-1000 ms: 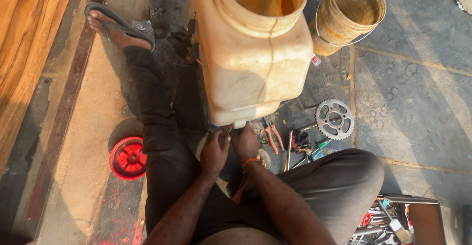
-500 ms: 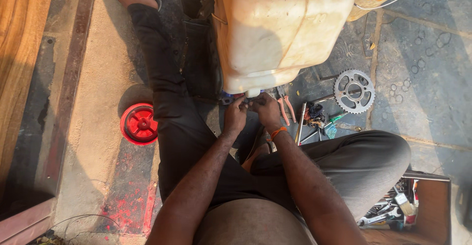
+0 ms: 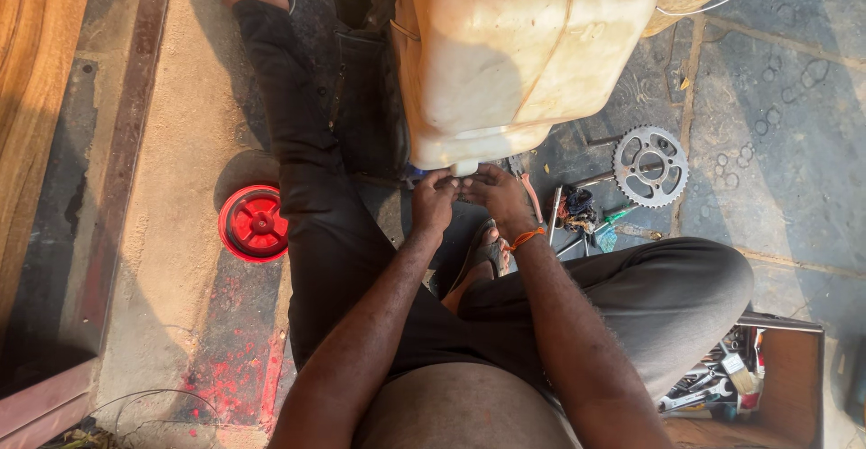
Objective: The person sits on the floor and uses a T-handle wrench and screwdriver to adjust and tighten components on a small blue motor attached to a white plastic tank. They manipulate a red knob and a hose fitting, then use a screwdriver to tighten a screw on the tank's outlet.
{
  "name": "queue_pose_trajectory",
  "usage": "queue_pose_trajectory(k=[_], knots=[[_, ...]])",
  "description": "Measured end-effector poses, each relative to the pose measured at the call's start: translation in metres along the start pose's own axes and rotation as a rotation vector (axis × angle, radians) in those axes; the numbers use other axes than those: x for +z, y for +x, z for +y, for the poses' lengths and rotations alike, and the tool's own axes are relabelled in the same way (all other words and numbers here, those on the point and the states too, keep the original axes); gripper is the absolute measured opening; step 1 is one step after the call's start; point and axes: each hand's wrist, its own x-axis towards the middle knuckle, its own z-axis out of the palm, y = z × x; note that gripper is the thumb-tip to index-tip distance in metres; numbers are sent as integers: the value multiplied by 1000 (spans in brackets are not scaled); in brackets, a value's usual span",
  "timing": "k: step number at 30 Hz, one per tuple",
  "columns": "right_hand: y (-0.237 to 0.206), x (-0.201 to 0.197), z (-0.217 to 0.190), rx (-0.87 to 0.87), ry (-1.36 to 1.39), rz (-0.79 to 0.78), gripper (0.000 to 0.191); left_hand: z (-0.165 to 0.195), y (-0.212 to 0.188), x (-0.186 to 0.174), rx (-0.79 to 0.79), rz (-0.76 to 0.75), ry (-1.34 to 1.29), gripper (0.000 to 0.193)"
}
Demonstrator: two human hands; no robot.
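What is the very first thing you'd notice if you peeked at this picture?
The big cream plastic tank fills the top middle, and the left hand and right hand meet at its bottom edge. A bright red wheel lies on the ground to the left, and a toothed metal sprocket lies to the right.

Grimy, seemingly plastic tank [image 3: 523, 52]

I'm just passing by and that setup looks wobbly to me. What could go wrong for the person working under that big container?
The big cream container looms over both hands, left hand and right hand, working at its bottom edge; if it tips, fingers could get pinched. The toothed sprocket and loose tools lie close to the right leg, so a shift could mean a scrape. The red wheel beside the left leg might roll underfoot.
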Motion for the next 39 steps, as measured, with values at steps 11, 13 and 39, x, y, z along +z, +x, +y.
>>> queue_pose_trajectory(k=[11, 13, 39], knots=[[5, 1, 7, 16, 87, -52, 28, -1, 5, 1, 130, 93, 260, 24], [6, 0, 8, 81, 131, -33, 28, -1, 7, 1, 75, 93, 170, 23], [-82, 22, -202, -1054, -941, 529, 135, -2, 18, 3, -82, -114, -281, 28]])
